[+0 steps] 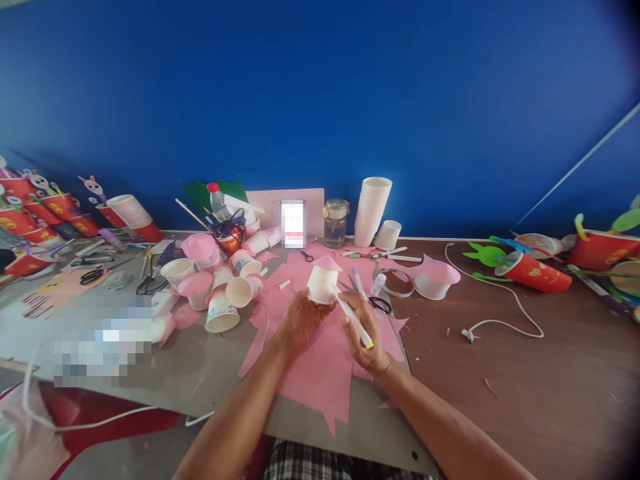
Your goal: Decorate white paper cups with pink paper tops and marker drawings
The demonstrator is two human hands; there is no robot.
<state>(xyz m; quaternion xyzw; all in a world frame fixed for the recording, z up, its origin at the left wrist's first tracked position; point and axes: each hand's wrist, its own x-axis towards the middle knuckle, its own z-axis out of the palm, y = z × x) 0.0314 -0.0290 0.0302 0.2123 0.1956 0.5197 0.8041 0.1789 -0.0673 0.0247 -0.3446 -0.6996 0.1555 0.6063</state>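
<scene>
The fingers of the left hand (pixel 301 320) are curled around the lower wall of a white paper cup (pixel 323 283), which is held upside down and slightly tilted above the table, with a pink paper cone (pixel 327 263) sitting on top of it like a roof. The right hand (pixel 364 337) is closed around a white marker (pixel 353 319) in a writing grip; the marker's tip meets the side of the cup, and its yellow end (the far end from the tip) points back toward the person. The two hands are close together, just apart.

Beneath them lies a large sheet of pink paper (pixel 320 370) with jagged cut edges, spread over a grey board (pixel 215 373) that rests on a brown table (pixel 525 373). Just beyond the right hand lie scissors with black handles (pixel 377 303) and a few more pens (pixel 400 257). To the right of these sits another cup with a pink roof (pixel 436 277), and a white cable (pixel 500 313) snakes over the table.

To the left of the held cup is a cluster of loose paper cups (pixel 225 287), some lying on their sides. Against the blue wall (pixel 320 100) stand a tall stack of white cups (pixel 373 210), a glass jar (pixel 335 223) and a clear bottle with a red cap (pixel 216 200). Red cups with paper decorations (pixel 535 273) lie at the far right, and more stand at the far left.
</scene>
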